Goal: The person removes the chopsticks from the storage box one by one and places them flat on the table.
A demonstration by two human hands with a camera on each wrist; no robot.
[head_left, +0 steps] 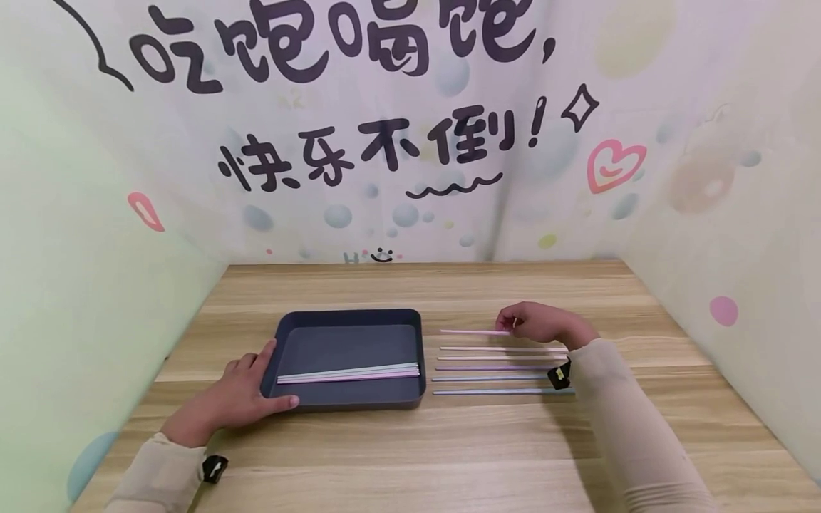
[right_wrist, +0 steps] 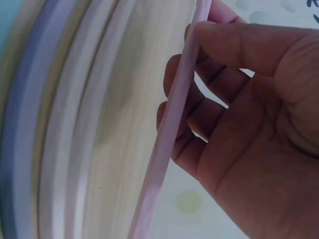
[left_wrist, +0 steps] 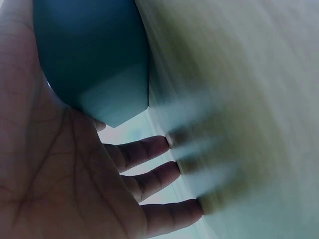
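Observation:
A dark grey rectangular tray (head_left: 359, 400) lies on the table with several pale chopsticks (head_left: 349, 372) side by side in it. My left hand (head_left: 237, 395) rests against the tray's near left corner, thumb along the front rim. In the left wrist view its other fingers (left_wrist: 149, 179) are nearly straight, with tips at the tabletop beside the tray wall (left_wrist: 94, 64). To the right of the tray, my right hand (head_left: 541, 322) pinches a pink chopstick (head_left: 471, 332) between thumb and fingers, also seen in the right wrist view as a slanting pink chopstick (right_wrist: 169, 129).
Several pastel chopsticks (head_left: 494, 369) lie in parallel rows on the wooden table (head_left: 410, 456), below the right hand and right of the tray. A printed backdrop (head_left: 385, 228) stands along the table's back, with pale walls at both sides.

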